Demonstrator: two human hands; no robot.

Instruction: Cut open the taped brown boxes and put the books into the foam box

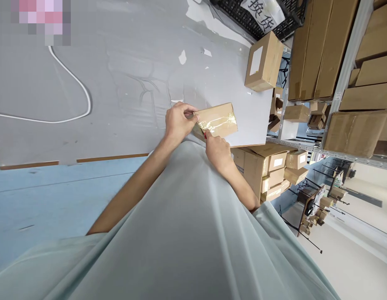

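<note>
A small flat cardboard box [218, 120] with shiny clear tape across its top lies near the front edge of the grey-white table [127, 83]. My left hand [178, 121] is closed on the box's left end, fingers pinching its edge. My right hand [217, 150] is closed at the box's near edge, and something small and red shows at its fingertips; I cannot make out what it is.
A second cardboard box [263, 61] with a white label stands at the table's far right. A black crate [258, 16] holds a paper sign behind it. A white cable [71, 79] loops across the left. Shelves [343, 75] and stacked cartons [268, 171] fill the right.
</note>
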